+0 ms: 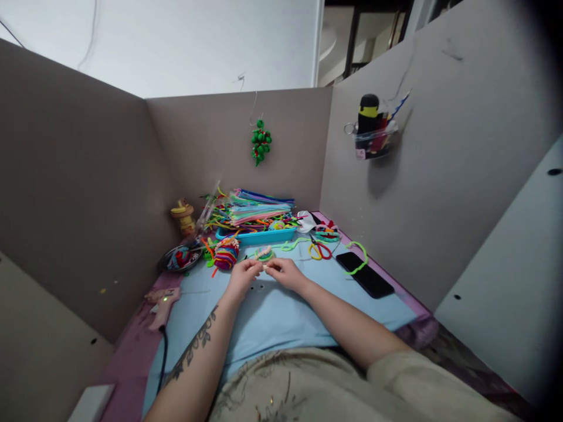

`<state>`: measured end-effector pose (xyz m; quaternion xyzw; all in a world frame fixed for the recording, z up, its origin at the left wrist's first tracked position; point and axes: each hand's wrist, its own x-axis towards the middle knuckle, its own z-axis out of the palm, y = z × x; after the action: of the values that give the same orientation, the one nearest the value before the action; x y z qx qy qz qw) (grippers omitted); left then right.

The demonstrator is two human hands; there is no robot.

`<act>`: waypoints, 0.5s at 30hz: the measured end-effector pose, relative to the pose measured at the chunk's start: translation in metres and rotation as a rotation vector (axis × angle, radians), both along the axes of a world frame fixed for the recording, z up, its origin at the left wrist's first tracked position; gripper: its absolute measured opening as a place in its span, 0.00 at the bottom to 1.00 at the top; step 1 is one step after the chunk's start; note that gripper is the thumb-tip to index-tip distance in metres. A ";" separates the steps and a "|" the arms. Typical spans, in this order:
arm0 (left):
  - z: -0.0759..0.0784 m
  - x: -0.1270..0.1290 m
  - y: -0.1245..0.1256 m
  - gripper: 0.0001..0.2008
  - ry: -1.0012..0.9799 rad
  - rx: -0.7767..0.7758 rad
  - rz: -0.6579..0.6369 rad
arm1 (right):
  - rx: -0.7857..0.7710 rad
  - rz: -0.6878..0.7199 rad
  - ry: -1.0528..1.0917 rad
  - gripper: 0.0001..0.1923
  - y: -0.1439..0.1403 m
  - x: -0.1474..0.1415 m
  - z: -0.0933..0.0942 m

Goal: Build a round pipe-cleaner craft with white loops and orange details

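Note:
My left hand (244, 275) and my right hand (284, 272) meet over the light blue mat (272, 316), fingertips pinched together on a small pale piece (264, 267) between them. Just beyond the fingers lies a small coiled pipe-cleaner ring (264, 253) in green and pink. A multicoloured wound pipe-cleaner ball (226, 254) sits to the left of my left hand.
A blue tray (257, 235) piled with coloured pipe cleaners stands at the back. Scissors (320, 249), a black phone (365, 274) with a green pipe cleaner, a dark bowl (180, 258) and a pink glue gun (162, 305) lie around. Grey partition walls enclose the desk.

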<state>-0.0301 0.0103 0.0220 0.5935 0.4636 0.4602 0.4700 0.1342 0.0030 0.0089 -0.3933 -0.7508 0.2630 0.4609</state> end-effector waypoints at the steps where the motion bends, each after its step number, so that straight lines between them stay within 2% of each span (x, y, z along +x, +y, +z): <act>1: 0.000 0.000 0.000 0.15 -0.001 -0.002 -0.010 | -0.036 0.009 0.015 0.13 0.001 0.000 0.000; 8: 0.004 0.001 -0.004 0.19 -0.017 -0.072 -0.100 | -0.150 0.005 0.072 0.12 0.005 0.001 -0.002; 12: 0.008 0.002 -0.007 0.19 -0.018 -0.122 -0.122 | -0.158 -0.015 0.067 0.11 0.005 0.001 -0.002; 15: 0.008 0.002 -0.006 0.19 -0.047 -0.172 -0.119 | -0.100 -0.009 0.049 0.10 0.005 0.002 -0.001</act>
<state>-0.0284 0.0039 0.0299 0.5666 0.4542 0.4038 0.5564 0.1358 0.0077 0.0083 -0.4128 -0.7234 0.3076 0.4601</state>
